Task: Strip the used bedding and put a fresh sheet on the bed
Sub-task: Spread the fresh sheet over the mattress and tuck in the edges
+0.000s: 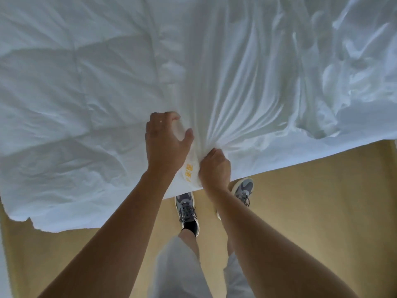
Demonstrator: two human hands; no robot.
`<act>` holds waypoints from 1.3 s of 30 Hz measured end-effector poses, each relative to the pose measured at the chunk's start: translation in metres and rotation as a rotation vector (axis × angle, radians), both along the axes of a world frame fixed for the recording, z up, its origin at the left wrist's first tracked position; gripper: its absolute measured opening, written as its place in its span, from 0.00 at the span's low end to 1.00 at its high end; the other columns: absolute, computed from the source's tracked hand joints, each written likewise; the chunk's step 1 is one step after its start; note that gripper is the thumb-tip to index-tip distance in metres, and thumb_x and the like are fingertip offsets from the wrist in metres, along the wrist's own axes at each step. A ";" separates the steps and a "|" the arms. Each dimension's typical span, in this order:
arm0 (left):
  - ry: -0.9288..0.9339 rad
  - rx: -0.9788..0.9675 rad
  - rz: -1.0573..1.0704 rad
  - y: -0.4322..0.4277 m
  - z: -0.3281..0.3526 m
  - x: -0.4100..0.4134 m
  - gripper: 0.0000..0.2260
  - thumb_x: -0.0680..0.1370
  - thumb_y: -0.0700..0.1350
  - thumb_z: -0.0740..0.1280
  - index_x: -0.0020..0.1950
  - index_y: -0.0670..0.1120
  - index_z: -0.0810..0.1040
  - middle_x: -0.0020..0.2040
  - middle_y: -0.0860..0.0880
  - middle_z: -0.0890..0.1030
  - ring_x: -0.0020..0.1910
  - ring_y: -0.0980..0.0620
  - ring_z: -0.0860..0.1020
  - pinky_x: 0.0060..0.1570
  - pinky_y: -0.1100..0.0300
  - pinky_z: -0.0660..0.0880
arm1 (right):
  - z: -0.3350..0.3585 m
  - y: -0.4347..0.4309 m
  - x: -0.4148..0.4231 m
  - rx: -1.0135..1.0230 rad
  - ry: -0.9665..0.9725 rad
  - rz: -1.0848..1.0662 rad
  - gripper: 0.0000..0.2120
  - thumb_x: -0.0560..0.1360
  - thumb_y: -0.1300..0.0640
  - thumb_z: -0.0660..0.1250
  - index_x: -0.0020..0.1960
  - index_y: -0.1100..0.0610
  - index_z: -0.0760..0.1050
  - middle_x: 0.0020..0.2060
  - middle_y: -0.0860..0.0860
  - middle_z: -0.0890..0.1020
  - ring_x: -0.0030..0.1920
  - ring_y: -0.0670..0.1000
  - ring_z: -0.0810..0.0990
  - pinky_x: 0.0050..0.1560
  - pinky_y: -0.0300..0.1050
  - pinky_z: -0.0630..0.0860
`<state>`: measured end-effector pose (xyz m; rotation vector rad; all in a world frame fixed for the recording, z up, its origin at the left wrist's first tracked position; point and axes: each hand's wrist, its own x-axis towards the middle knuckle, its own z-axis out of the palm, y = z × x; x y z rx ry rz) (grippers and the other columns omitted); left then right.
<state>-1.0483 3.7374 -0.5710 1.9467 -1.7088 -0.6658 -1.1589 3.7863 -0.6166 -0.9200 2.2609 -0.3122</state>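
Observation:
A white quilted duvet [71, 108] covers the left half of the bed and hangs over its near edge. Over the right half lies a thin white sheet [247, 82], gathered into folds that run down to my right hand [214, 164], which grips the bunched cloth at the bed's edge. My left hand [165, 143] sits just beside it, fingers curled round the white fabric where sheet and duvet meet. A yellow printed label [189, 171] shows on the cloth between my two hands. At the far right the sheet lies in a crumpled heap [354, 87].
Tan floor [311, 201] runs along the near side of the bed. My two feet in grey sneakers [187, 209] stand close against the bed's edge. A corner of the duvet [34, 220] hangs down at the lower left.

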 end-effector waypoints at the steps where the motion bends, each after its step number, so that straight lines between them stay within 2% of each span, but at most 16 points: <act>1: -0.042 -0.044 -0.074 -0.005 0.003 -0.009 0.21 0.73 0.50 0.75 0.62 0.44 0.78 0.58 0.42 0.76 0.56 0.41 0.75 0.58 0.48 0.72 | 0.002 0.011 0.008 0.004 -0.017 0.045 0.10 0.81 0.59 0.53 0.44 0.55 0.69 0.42 0.59 0.83 0.43 0.61 0.81 0.39 0.47 0.70; 4: -0.190 0.041 -0.349 -0.027 0.003 -0.038 0.24 0.73 0.58 0.75 0.63 0.47 0.76 0.58 0.44 0.74 0.54 0.44 0.74 0.55 0.50 0.71 | 0.009 0.033 0.034 0.009 -0.083 0.192 0.07 0.82 0.59 0.54 0.47 0.57 0.69 0.39 0.58 0.81 0.38 0.60 0.79 0.36 0.46 0.67; 7: -0.176 0.158 -0.422 -0.045 -0.008 -0.048 0.12 0.78 0.49 0.72 0.47 0.44 0.72 0.44 0.45 0.75 0.46 0.41 0.78 0.46 0.51 0.73 | 0.018 0.028 0.040 0.030 -0.107 0.339 0.05 0.80 0.62 0.57 0.45 0.57 0.67 0.39 0.59 0.81 0.37 0.59 0.78 0.35 0.46 0.67; 9: -0.101 0.189 -0.408 -0.052 -0.014 -0.043 0.15 0.77 0.45 0.73 0.38 0.44 0.68 0.34 0.49 0.72 0.38 0.42 0.77 0.39 0.55 0.69 | 0.020 0.018 0.024 0.057 -0.164 0.314 0.06 0.80 0.60 0.56 0.45 0.57 0.69 0.41 0.58 0.82 0.42 0.60 0.80 0.37 0.48 0.70; 12: -0.071 0.195 -0.346 -0.051 -0.014 -0.016 0.17 0.73 0.44 0.76 0.34 0.43 0.68 0.28 0.52 0.68 0.30 0.46 0.70 0.33 0.56 0.64 | 0.023 -0.006 -0.021 -0.167 -0.169 -0.116 0.12 0.81 0.45 0.60 0.51 0.54 0.72 0.47 0.50 0.79 0.46 0.54 0.78 0.43 0.46 0.72; 14: -0.123 0.237 -0.259 -0.044 -0.017 0.018 0.18 0.72 0.42 0.77 0.32 0.44 0.68 0.26 0.50 0.70 0.29 0.45 0.71 0.32 0.56 0.66 | 0.021 -0.038 -0.060 -0.271 -0.143 -0.422 0.30 0.75 0.35 0.67 0.66 0.55 0.68 0.60 0.54 0.74 0.55 0.54 0.75 0.54 0.49 0.73; 16: -0.175 0.326 -0.151 -0.037 -0.020 0.048 0.20 0.72 0.42 0.77 0.30 0.44 0.68 0.27 0.46 0.73 0.30 0.42 0.75 0.35 0.54 0.71 | 0.012 -0.073 -0.097 -0.235 -0.261 -0.638 0.39 0.71 0.36 0.72 0.72 0.57 0.64 0.65 0.59 0.72 0.61 0.60 0.75 0.63 0.54 0.73; 17: -0.216 0.351 -0.134 -0.036 -0.020 0.055 0.20 0.73 0.42 0.77 0.29 0.44 0.67 0.27 0.45 0.74 0.31 0.41 0.75 0.36 0.53 0.71 | 0.007 -0.087 -0.110 -0.227 -0.312 -0.649 0.35 0.73 0.39 0.72 0.69 0.58 0.67 0.63 0.59 0.75 0.61 0.62 0.76 0.64 0.55 0.74; 20: -0.336 0.303 -0.183 -0.045 -0.013 0.044 0.13 0.73 0.41 0.74 0.34 0.42 0.72 0.33 0.44 0.75 0.36 0.40 0.75 0.38 0.54 0.66 | -0.001 -0.110 -0.112 -0.283 -0.310 -0.523 0.15 0.81 0.47 0.63 0.47 0.60 0.74 0.48 0.60 0.81 0.53 0.62 0.80 0.54 0.53 0.77; 22: -0.292 0.112 -0.234 -0.054 -0.001 0.016 0.08 0.72 0.41 0.74 0.44 0.41 0.76 0.43 0.41 0.76 0.44 0.38 0.76 0.44 0.53 0.69 | -0.001 -0.101 -0.100 -0.273 -0.183 -0.410 0.17 0.83 0.49 0.57 0.44 0.59 0.74 0.45 0.62 0.82 0.49 0.63 0.79 0.44 0.49 0.70; 27: -0.346 -0.110 -0.532 -0.084 0.015 -0.081 0.24 0.73 0.52 0.76 0.65 0.45 0.76 0.62 0.40 0.74 0.59 0.38 0.73 0.58 0.46 0.70 | -0.001 -0.030 -0.058 -0.163 -0.103 0.041 0.18 0.84 0.49 0.54 0.38 0.55 0.65 0.30 0.53 0.73 0.35 0.60 0.77 0.34 0.46 0.67; 29: -0.416 -0.010 -0.560 -0.097 0.005 -0.107 0.21 0.74 0.51 0.75 0.64 0.45 0.76 0.60 0.41 0.76 0.58 0.39 0.74 0.56 0.48 0.71 | 0.002 -0.020 -0.060 -0.167 -0.103 0.170 0.21 0.85 0.49 0.55 0.34 0.54 0.61 0.28 0.50 0.69 0.32 0.58 0.74 0.32 0.45 0.65; 32: -0.236 0.073 -0.493 -0.109 -0.007 -0.112 0.07 0.78 0.42 0.70 0.53 0.40 0.82 0.50 0.43 0.82 0.51 0.42 0.80 0.51 0.55 0.74 | 0.012 -0.034 -0.090 -0.107 -0.175 0.283 0.22 0.84 0.48 0.57 0.33 0.51 0.60 0.31 0.51 0.71 0.38 0.60 0.77 0.36 0.47 0.69; 34: -0.136 0.085 -0.425 -0.116 -0.006 -0.100 0.03 0.76 0.40 0.71 0.47 0.41 0.83 0.42 0.48 0.84 0.44 0.47 0.81 0.46 0.63 0.72 | 0.017 -0.045 -0.110 -0.154 -0.234 0.144 0.21 0.81 0.43 0.61 0.34 0.51 0.64 0.33 0.51 0.74 0.39 0.57 0.78 0.38 0.47 0.70; 36: -0.076 0.101 -0.359 -0.122 -0.003 -0.082 0.01 0.73 0.42 0.74 0.43 0.46 0.83 0.36 0.55 0.81 0.39 0.53 0.80 0.38 0.72 0.68 | 0.020 -0.057 -0.127 -0.346 -0.191 -0.231 0.18 0.76 0.36 0.66 0.41 0.50 0.71 0.37 0.48 0.78 0.41 0.52 0.79 0.39 0.45 0.69; 39: -0.073 0.117 -0.222 -0.124 -0.001 -0.035 0.04 0.72 0.43 0.76 0.43 0.49 0.83 0.36 0.54 0.81 0.39 0.53 0.80 0.41 0.66 0.71 | 0.017 -0.086 -0.164 -0.409 -0.129 -0.665 0.36 0.69 0.32 0.72 0.67 0.53 0.67 0.61 0.54 0.74 0.60 0.58 0.75 0.55 0.48 0.69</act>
